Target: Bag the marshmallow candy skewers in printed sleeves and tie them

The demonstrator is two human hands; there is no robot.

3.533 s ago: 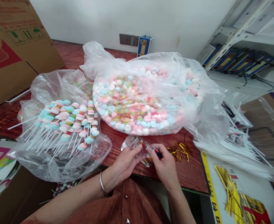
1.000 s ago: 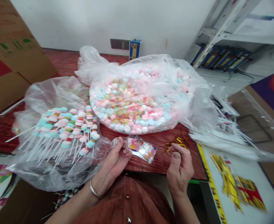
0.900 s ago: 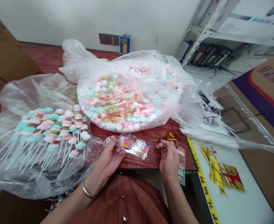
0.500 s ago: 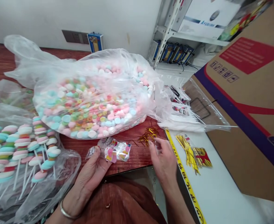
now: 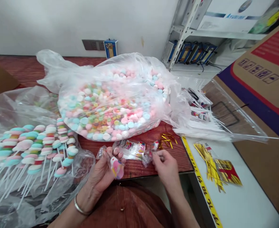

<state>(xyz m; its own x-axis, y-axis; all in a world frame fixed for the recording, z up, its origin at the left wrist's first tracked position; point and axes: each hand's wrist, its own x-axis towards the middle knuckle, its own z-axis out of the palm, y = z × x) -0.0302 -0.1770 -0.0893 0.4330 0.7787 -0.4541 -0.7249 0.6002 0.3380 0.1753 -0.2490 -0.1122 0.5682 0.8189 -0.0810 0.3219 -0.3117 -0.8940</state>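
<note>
My left hand holds a stack of small clear printed bags at the near edge of the red-brown table. My right hand pinches one end of a small clear bag just to the right of the stack. More of these printed bags lie flat between my hands and the big sack. A loose bunch of gold twist ties lies just beyond my right hand.
A large clear sack of pastel candies fills the table's middle. Candy skewers on white sticks lie on plastic at left. A packet of gold ties and white sticks in plastic lie at right, beside a cardboard box.
My view swung right, then partly back left. My right hand left the gold ties and now pinches a small bag. My left hand keeps the stack of bags.
</note>
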